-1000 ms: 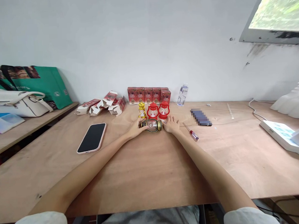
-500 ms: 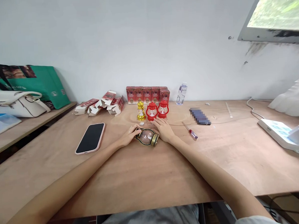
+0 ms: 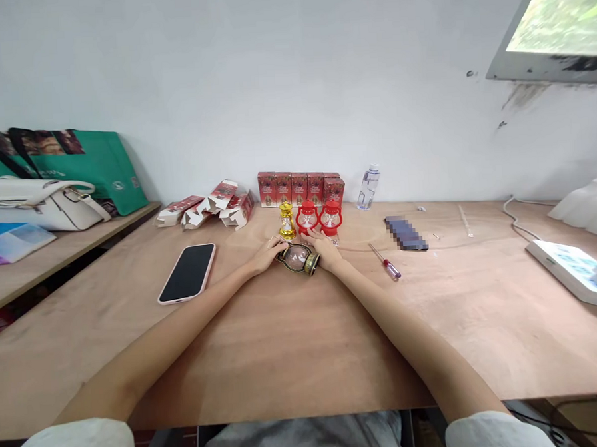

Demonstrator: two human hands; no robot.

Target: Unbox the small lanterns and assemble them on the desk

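Note:
A bronze-coloured toy lantern (image 3: 296, 257) with a clear round globe lies on its side on the wooden table, its base pointing right. My left hand (image 3: 267, 254) is closed around the lantern's top end, fingertips at its left side. My right hand (image 3: 326, 250) lies just behind and right of the base, fingers stretched toward the upright lanterns; its fingertips are partly hidden. Behind my hands stand a gold lantern (image 3: 286, 222) and two red lanterns, one on the left (image 3: 307, 218) and one on the right (image 3: 331, 218).
Several red boxes (image 3: 299, 189) line the wall, with opened boxes (image 3: 217, 206) to their left. A phone (image 3: 188, 274) lies left. On the right are a screwdriver (image 3: 387, 264), a pixelated dark object (image 3: 406, 233), a clear bottle (image 3: 369, 188) and a power strip (image 3: 576, 272).
The view has shifted slightly. Both hands and the bronze lantern have moved a little away from me, closer to the upright lanterns. My left hand stays on the lantern.

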